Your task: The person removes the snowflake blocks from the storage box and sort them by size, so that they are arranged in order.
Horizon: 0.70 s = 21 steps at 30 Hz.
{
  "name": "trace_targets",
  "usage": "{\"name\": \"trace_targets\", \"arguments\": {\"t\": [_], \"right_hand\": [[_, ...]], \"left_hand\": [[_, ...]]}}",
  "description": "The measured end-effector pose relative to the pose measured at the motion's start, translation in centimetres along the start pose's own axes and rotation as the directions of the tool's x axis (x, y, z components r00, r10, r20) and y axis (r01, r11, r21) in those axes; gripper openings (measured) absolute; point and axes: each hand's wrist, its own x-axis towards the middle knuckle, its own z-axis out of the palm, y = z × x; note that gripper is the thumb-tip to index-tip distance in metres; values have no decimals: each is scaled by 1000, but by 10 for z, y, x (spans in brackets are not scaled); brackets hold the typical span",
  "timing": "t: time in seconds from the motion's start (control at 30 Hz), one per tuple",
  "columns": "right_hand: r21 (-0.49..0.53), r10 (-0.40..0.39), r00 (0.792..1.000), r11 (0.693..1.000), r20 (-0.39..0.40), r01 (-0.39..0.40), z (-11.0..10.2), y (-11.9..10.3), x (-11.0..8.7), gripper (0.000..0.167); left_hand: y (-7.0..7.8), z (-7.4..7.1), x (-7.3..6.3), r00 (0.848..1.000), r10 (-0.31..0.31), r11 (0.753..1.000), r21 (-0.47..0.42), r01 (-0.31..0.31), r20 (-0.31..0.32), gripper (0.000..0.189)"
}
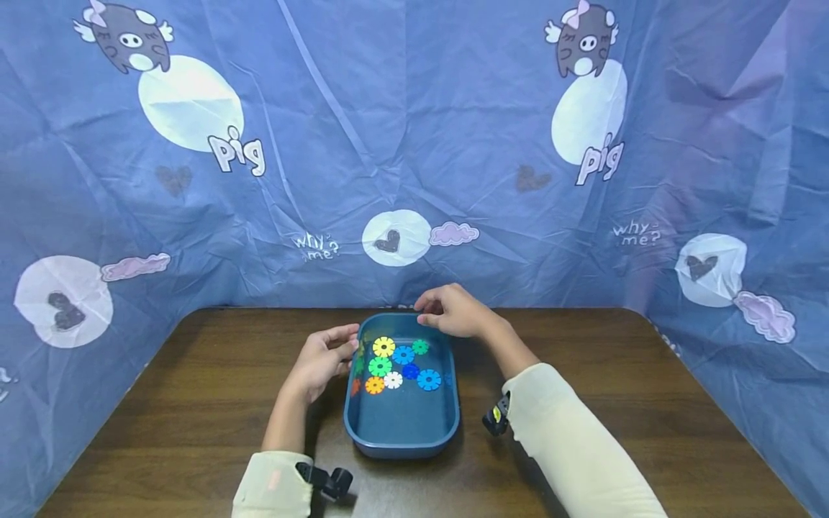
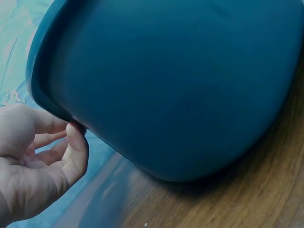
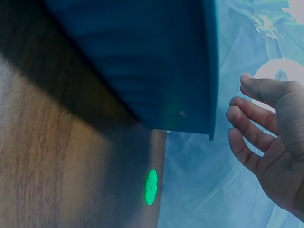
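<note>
A dark teal plastic basin (image 1: 401, 424) stands on the table, holding several flower-shaped plastic discs, among them a yellow disc (image 1: 383, 338), a white disc (image 1: 393, 386) and an orange disc (image 1: 374, 392). My left hand (image 1: 317, 363) is at its left side; in the left wrist view thumb and forefinger pinch the rim (image 2: 107, 142). Over the far right corner hovers my right hand (image 1: 456, 313), fingers loosely bent and holding nothing. Apart from the basin, a green disc (image 3: 151, 187) lies on the table near its far edge in the right wrist view.
The brown wooden table (image 1: 214, 403) reaches back to a wrinkled blue cloth (image 1: 401, 158) printed with pigs and hearts. Small black cameras are strapped at both cuffs, one a left wrist camera (image 1: 337, 483), the other a right wrist camera (image 1: 496, 419).
</note>
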Motion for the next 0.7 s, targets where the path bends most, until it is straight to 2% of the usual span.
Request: {"name": "trace_targets", "arguments": {"t": [0.13, 0.27, 0.5, 0.7], "right_hand": [[-57, -37, 998, 998, 57, 40, 7, -5, 1, 23], [-137, -52, 987, 988, 152, 73, 17, -10, 2, 25], [-255, 0, 961, 964, 276, 73, 35, -15, 3, 28], [-384, 63, 932, 919, 357, 86, 46, -20, 7, 40]], "left_hand": [[0, 0, -1, 1000, 14, 1000, -9, -14, 13, 39], [1, 0, -2, 1000, 16, 1000, -10, -16, 7, 38], [0, -1, -2, 1000, 16, 1000, -11, -15, 13, 39], [1, -1, -1, 1000, 14, 1000, -9, -14, 5, 38]]}}
